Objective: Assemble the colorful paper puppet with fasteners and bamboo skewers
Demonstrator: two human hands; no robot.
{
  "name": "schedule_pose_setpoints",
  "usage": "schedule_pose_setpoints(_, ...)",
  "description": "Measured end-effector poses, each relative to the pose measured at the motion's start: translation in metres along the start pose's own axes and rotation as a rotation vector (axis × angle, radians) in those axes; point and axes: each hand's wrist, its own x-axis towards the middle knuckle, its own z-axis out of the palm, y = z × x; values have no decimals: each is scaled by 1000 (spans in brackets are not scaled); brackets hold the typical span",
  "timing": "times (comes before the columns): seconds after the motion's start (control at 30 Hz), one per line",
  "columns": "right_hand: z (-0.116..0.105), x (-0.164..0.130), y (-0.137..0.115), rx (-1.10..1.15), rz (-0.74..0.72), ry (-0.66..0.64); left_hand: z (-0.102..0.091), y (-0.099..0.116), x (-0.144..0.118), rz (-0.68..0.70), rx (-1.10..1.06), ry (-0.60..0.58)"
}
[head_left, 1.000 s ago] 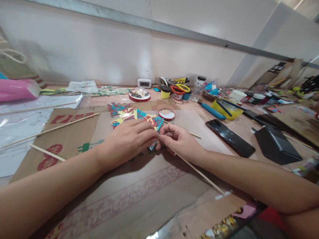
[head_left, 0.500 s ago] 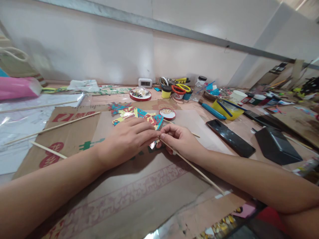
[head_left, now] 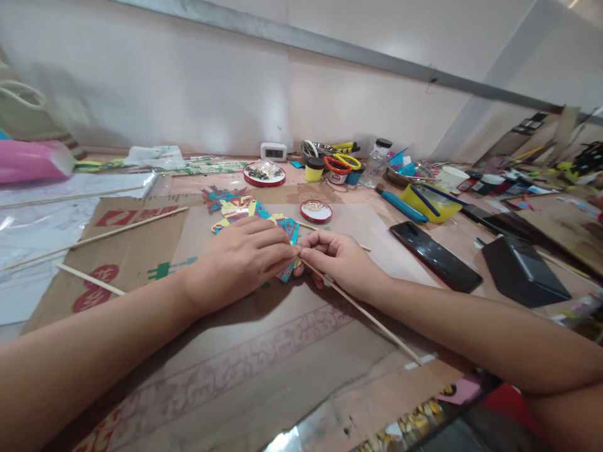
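A colourful paper cut-out figure (head_left: 245,213) in blue, yellow and red lies on flattened cardboard (head_left: 264,351). My left hand (head_left: 240,263) rests on it and pinches its near edge. My right hand (head_left: 336,260) meets the left one fingertip to fingertip and grips a thin wooden stick (head_left: 372,317), which runs from the pinch toward the lower right. The part of the figure under my left hand is hidden.
A small red-rimmed lid of beads (head_left: 315,211) sits just beyond my hands, a larger one (head_left: 264,175) farther back. Two black phones (head_left: 436,255) (head_left: 525,272) lie to the right. Scissors (head_left: 340,164), paint jars and a yellow bowl (head_left: 431,204) crowd the back. Loose sticks (head_left: 94,237) lie to the left.
The stick's tip has come up into the pinch between both hands. My hands stay together over the figure's edge; the view has shifted slightly.
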Motion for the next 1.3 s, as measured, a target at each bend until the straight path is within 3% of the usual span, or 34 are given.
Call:
schedule_pose_setpoints(0.17,0,0,1,1,-2,-13,0,-1,-1,-4,15,-22)
schedule_pose_setpoints(0.4,-2,-1,1,30,-69,2,0,1,-2,-130,-1,8)
schedule_pose_setpoints(0.57,-1,-1,2,39,-74,-6,1,-1,-3,-121,-19,22)
schedule_pose_setpoints(0.8,-2,0,3,85,-51,-23,-1,-1,-4,-3,76,46)
schedule_pose_setpoints(0.97,-2,1,4,103,-44,-25,-1,-1,-2,-21,70,56)
schedule_pose_setpoints(1.3,-4,2,7,98,-24,-25,-4,-1,-3,26,84,-6)
